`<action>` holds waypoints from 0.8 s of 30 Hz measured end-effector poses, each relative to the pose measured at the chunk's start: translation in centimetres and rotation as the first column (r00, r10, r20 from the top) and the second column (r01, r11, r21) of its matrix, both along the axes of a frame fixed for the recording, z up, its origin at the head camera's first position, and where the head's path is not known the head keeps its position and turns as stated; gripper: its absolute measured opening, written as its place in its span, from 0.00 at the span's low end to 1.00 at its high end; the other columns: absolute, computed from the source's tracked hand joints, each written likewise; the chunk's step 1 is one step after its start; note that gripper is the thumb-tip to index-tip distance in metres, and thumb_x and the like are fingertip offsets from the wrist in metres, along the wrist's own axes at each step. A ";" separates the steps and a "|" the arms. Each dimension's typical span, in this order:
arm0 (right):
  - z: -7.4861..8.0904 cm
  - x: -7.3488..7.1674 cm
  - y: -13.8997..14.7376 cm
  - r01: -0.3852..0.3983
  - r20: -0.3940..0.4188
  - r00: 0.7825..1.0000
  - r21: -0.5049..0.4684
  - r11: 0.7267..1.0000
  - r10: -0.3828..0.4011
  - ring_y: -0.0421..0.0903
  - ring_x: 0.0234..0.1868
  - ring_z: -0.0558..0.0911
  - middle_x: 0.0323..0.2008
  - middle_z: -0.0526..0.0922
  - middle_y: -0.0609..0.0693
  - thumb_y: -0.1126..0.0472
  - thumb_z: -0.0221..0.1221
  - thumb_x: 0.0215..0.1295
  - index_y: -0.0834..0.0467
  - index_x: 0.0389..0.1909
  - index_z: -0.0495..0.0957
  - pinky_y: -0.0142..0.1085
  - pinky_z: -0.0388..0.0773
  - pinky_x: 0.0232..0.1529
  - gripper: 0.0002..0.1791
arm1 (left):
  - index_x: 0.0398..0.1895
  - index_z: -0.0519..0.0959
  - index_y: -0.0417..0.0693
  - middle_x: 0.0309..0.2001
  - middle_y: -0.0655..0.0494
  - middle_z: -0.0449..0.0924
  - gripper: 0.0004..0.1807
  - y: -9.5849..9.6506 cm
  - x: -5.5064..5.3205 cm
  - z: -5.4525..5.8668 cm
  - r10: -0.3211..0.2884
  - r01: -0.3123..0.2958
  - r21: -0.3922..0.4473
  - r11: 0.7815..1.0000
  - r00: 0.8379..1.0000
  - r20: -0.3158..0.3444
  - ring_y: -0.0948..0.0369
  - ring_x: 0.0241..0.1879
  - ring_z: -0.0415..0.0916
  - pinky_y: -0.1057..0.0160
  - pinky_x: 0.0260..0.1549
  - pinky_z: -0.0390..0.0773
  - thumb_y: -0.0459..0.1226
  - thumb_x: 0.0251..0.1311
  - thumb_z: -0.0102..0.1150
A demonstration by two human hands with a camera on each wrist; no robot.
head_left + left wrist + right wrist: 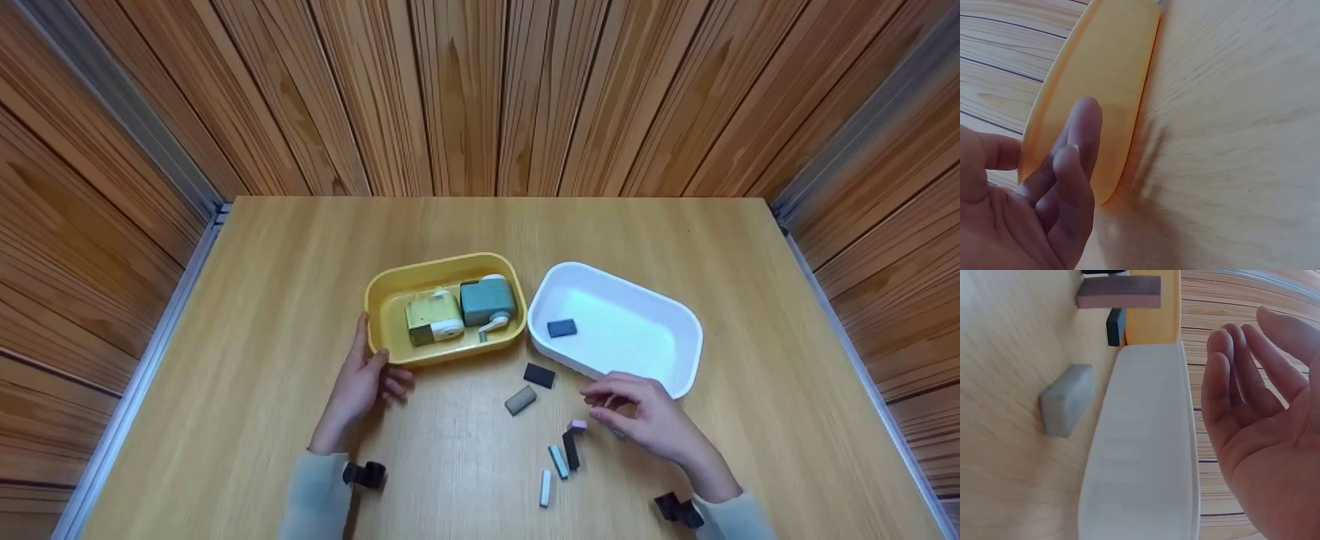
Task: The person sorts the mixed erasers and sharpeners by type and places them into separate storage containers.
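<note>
My left hand (360, 386) rests against the left end of the yellow tray (390, 283), its fingers loosely bent and touching the outer wall. In that tray lie a yellow-green hand-crank pencil sharpener (431, 311) and a teal one (486, 301). Over the near edge of the white tray (637, 289), my right hand (645, 412) hovers with relaxed fingers and nothing in its grasp. Inside the white tray is a dark blue block (562, 328). The right wrist view shows a grey block (1067, 402) on the table near this hand.
Between the hands, a black block (539, 376) and a grey-brown block (520, 400) lie in front of the trays. Nearer me are a pink block (577, 426), a dark one (571, 451), a light blue one (559, 462) and a pale one (545, 488). Wooden walls enclose the table.
</note>
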State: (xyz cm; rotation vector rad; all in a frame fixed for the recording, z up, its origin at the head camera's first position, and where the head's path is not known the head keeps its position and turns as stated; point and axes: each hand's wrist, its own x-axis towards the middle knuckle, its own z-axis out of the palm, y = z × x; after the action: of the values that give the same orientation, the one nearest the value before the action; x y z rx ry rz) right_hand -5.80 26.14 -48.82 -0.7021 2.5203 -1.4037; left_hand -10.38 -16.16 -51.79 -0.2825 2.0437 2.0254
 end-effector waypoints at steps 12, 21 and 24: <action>-1.0 0.4 -0.4 0.017 0.051 0.999 0.056 0.998 -0.020 0.41 0.39 0.81 0.43 0.85 0.50 0.59 0.65 0.66 0.56 0.53 0.83 0.37 0.80 0.40 0.15 | 0.80 0.33 0.72 0.34 0.36 0.83 0.37 0.1 0.1 0.1 0.012 -0.012 0.004 1.000 1.000 0.012 0.44 0.28 0.82 0.56 0.26 0.78 0.36 0.79 0.33; -1.6 0.1 -0.3 -0.001 0.047 0.999 0.036 0.999 -0.001 0.46 0.41 0.82 0.46 0.84 0.51 0.59 0.67 0.64 0.57 0.53 0.83 0.38 0.81 0.42 0.17 | 0.79 0.34 0.76 0.35 0.37 0.84 0.36 0.2 0.1 0.1 0.026 -0.027 0.023 0.999 0.999 0.031 0.46 0.29 0.82 0.58 0.27 0.78 0.36 0.79 0.34; -1.8 0.1 -0.3 -0.015 0.048 0.999 0.041 0.999 0.013 0.49 0.43 0.83 0.47 0.84 0.51 0.58 0.68 0.63 0.56 0.53 0.83 0.40 0.81 0.44 0.17 | 0.79 0.34 0.76 0.35 0.37 0.84 0.36 0.2 0.0 0.0 0.028 -0.030 0.033 0.999 0.999 0.035 0.47 0.29 0.82 0.58 0.27 0.77 0.36 0.79 0.33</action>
State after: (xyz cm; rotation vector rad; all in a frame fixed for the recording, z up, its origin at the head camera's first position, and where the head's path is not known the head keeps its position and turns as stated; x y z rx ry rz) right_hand -5.67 25.81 -50.58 -0.6693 2.4954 -1.3428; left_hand -10.34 -15.99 -51.76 -0.3399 1.9950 2.0550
